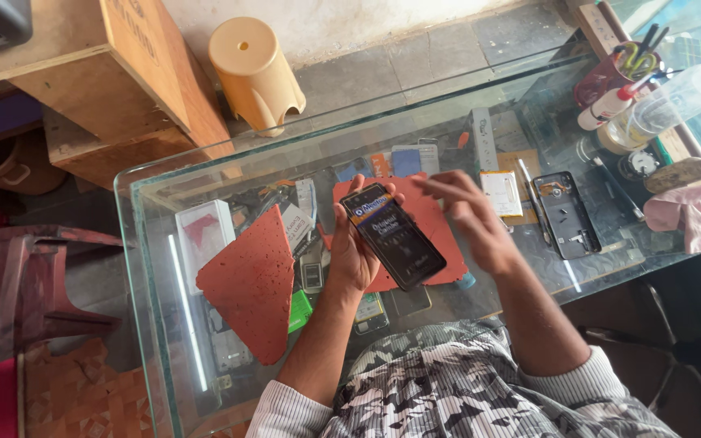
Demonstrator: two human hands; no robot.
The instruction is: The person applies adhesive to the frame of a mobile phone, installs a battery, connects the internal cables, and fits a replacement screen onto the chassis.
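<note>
My left hand (353, 247) grips a black rectangular phone part (393, 236), a display panel with a printed film on its face, held tilted above the glass counter. My right hand (470, 217) hovers just right of it, fingers spread and slightly blurred, fingertips near the panel's upper right edge, holding nothing. Under both hands lies a red-orange work mat (436, 212) on the glass.
A glass display counter (148, 268) carries a second red mat (255, 280), a black phone frame (568, 212), a small battery (501, 193), a screwdriver (535, 201), bottles (675, 96), a tool cup (606, 77) and a pink cloth (687, 212). Beyond stand a wooden crate (123, 73) and tan stool (255, 73).
</note>
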